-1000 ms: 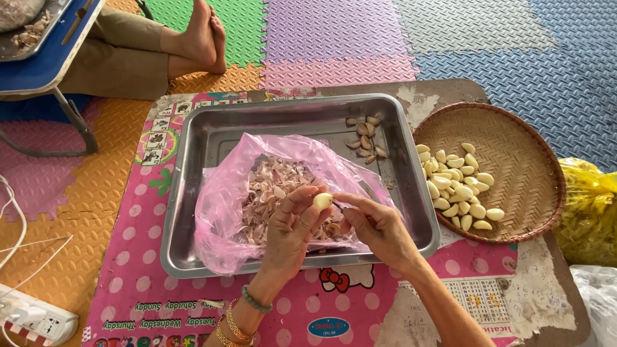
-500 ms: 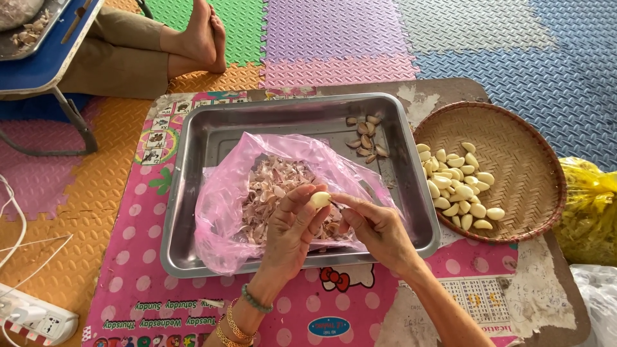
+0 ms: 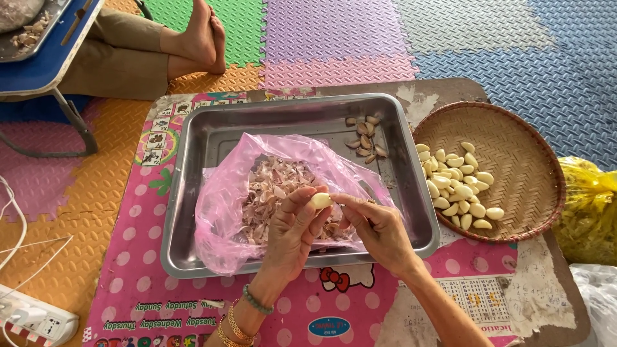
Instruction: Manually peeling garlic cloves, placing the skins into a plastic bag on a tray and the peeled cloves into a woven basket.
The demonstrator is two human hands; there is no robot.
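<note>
The left hand (image 3: 289, 234) pinches a peeled garlic clove (image 3: 321, 200) at its fingertips above the pink bag of skins (image 3: 222, 205) in the steel tray (image 3: 193, 138) near the desk's front edge, and the right hand (image 3: 376, 228) closes on something at the clove's end, whether a small blade or only nails I cannot tell; the smooth clove could slip and drop among the skins. The bag hides the tray's middle; both forearms run off the frame's bottom edge.

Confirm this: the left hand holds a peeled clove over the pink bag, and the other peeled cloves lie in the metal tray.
Wrong on one point. The head view shows the other peeled cloves in the woven basket, not the metal tray. The left hand does hold a peeled clove over the pink bag.
</note>
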